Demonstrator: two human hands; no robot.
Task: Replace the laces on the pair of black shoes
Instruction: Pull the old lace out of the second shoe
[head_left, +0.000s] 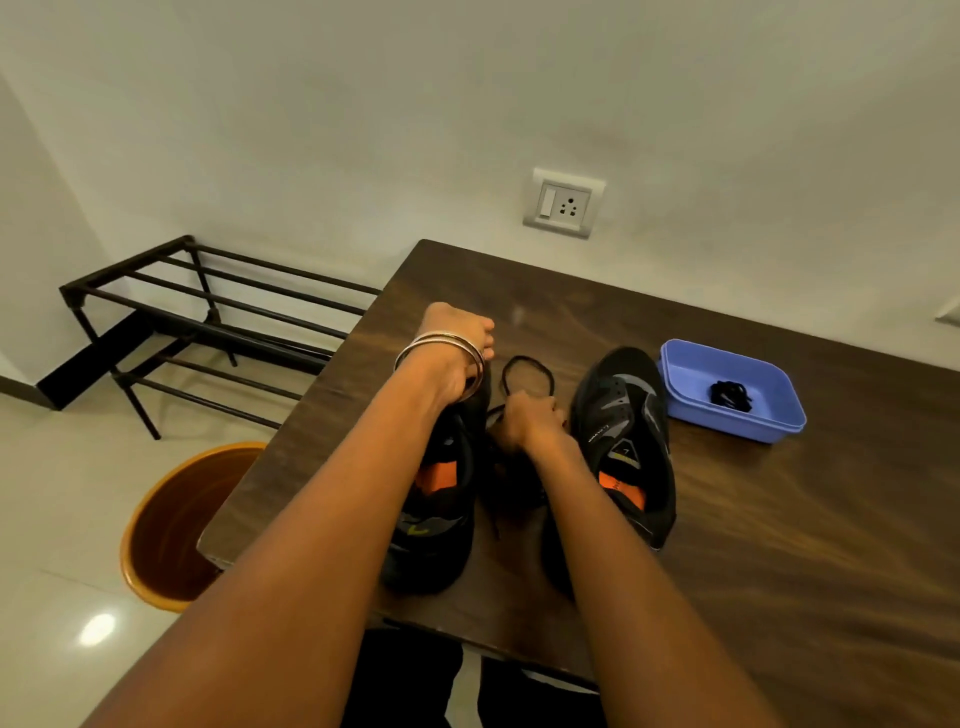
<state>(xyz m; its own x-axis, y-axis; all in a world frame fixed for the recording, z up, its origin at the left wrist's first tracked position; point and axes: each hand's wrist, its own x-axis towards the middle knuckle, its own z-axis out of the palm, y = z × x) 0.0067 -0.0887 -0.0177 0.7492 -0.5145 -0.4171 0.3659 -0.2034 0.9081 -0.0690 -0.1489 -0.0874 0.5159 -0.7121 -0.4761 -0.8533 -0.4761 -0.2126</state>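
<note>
Two black shoes with orange insoles sit on a dark wooden table (779, 519). The left shoe (441, 519) is half hidden under my left forearm, and my left hand (457, 353), bangles at the wrist, grips its toe end. Between the shoes my right hand (530, 421) pinches a black lace (524, 366); a loop of it stands out beyond the fingers and its tail trails toward me. The right shoe (628, 436) lies untouched with no lace in its eyelets. A bundled black lace (731, 395) rests in a blue plastic tub (685, 374).
An orange bin (171, 525) stands on the tiled floor just left of the table's corner. A black metal shoe rack (208, 322) sits against the wall at left. A wall socket (563, 202) is above the table's far edge.
</note>
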